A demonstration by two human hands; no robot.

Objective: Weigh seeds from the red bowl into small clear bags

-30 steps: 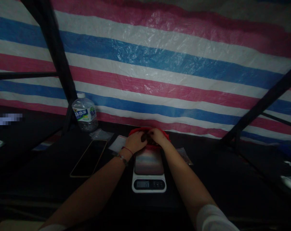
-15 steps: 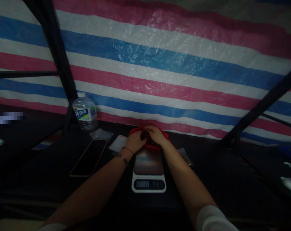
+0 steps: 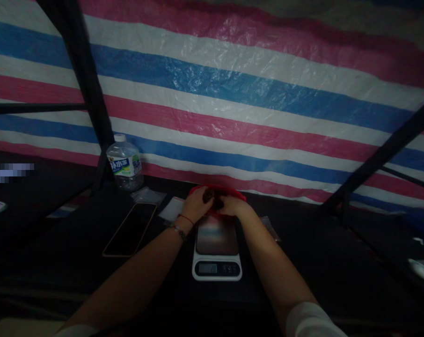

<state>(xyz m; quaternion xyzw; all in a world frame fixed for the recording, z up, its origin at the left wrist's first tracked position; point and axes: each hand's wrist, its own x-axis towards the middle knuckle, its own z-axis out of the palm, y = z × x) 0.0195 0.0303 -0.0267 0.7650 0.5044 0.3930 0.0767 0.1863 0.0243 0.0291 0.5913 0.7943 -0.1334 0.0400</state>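
Note:
A shallow red container (image 3: 240,195), its exact kind unclear in the dim light, sits at the far end of a white digital scale (image 3: 217,276) with a shiny metal plate. Inside it lie small dark brown pieces, too dim to name. My left hand (image 3: 197,204) is at its left side, fingers curled round a clump of dark brown pieces (image 3: 208,194). From the right, my right hand (image 3: 233,206) reaches into the container with fingers bent inward. Its fingertips are among the dark contents, and whatever they grip is hidden. The scale's display is lit, its digits blurred.
Left of the scale lie a phone (image 3: 130,230), a white packet (image 3: 171,209) and clear plastic bags (image 3: 149,196). A large plastic bottle (image 3: 125,164) stands behind them. A small filled bag (image 3: 270,228) lies right of my forearm. Striped sheeting (image 3: 240,107) and dark metal posts (image 3: 89,89) rise behind.
My right hand has drawn back slightly toward me and lower into the red container. A dark clump now shows at my left fingers, which have barely moved.

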